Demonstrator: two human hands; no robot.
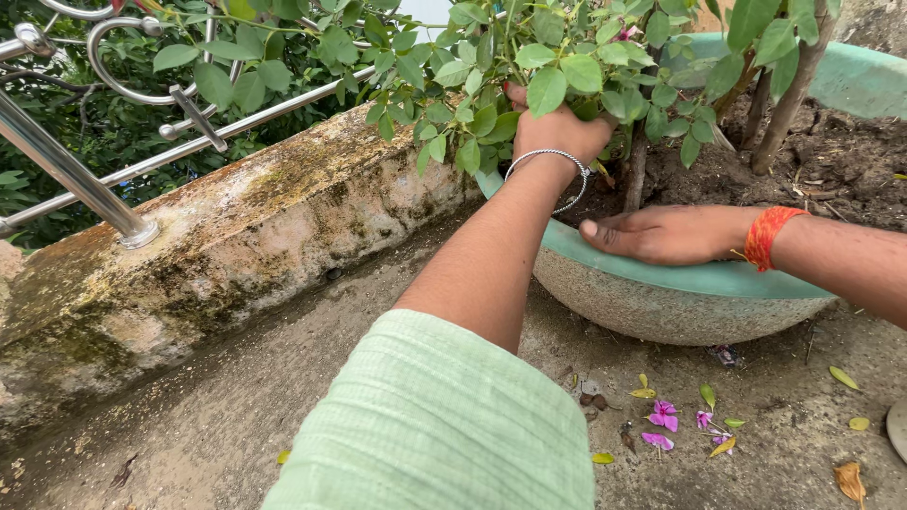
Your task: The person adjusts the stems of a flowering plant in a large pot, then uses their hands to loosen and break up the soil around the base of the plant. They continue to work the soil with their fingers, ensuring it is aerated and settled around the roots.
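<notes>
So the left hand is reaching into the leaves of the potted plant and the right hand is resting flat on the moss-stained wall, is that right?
Not quite. The left hand does reach into the leaves of the potted plant, but the right hand rests flat on the green rim of the round stone planter, not on the moss-stained wall, which lies well away from it. The head view shows this.

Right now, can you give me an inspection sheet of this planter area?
Surface: rough grey concrete floor, dirty.
Job's things: round stone planter with green rim holding soil and a leafy green shrub.
Clutter: fallen pink petals, yellow leaves.
Hands: left hand reaches into the foliage, grip hidden; right hand lies flat on the rim.
Cables: nothing seen.
Surroundings: mossy concrete ledge, steel railing.
</notes>
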